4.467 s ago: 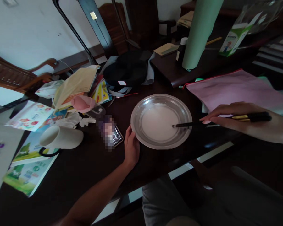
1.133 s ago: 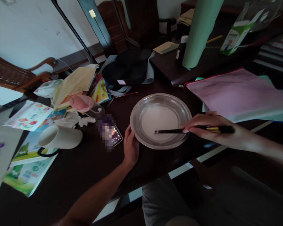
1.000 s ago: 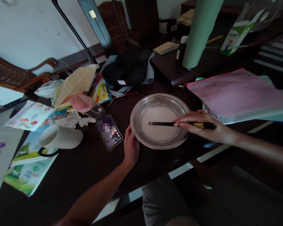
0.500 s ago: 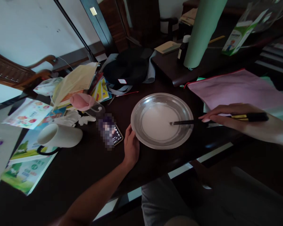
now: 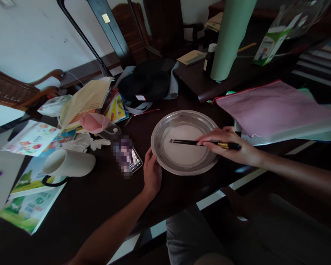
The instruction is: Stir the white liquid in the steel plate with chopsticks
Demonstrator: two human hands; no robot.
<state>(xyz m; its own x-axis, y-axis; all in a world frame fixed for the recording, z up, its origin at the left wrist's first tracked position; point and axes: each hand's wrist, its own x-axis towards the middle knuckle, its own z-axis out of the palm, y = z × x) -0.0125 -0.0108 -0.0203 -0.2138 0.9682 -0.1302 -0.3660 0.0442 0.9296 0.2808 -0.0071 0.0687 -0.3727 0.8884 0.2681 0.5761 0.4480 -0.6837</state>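
A person's right hand [image 5: 227, 147] pinches a pair of black-and-gold chopsticks [image 5: 186, 142] between its fingers over a shallow metal bowl [image 5: 157, 156] near the front edge of a dark tabletop [image 5: 99, 209]. The tips point toward the left edge, above or in the bowl's whitish contents [image 5: 183, 154]; which of the two cannot be told. The left hand [image 5: 152, 175] touches the bowl's rim on the side toward the left edge, its fingers partly hidden, so whether they pinch the metal cannot be told. Just beside it lies a phone [image 5: 136, 162] with a lit screen, partly blurred out. Toward the tabletop's left edge are a white mug [image 5: 78, 163] with a black handle, green-covered booklets [image 5: 30, 209] at the front left corner, and a pink-topped container [image 5: 93, 123] beside crumpled tissue [image 5: 76, 142]. A black bag [image 5: 147, 81] sits beyond the bowl, away from the front edge; a pink pouch [image 5: 273, 106] lies toward the right edge.
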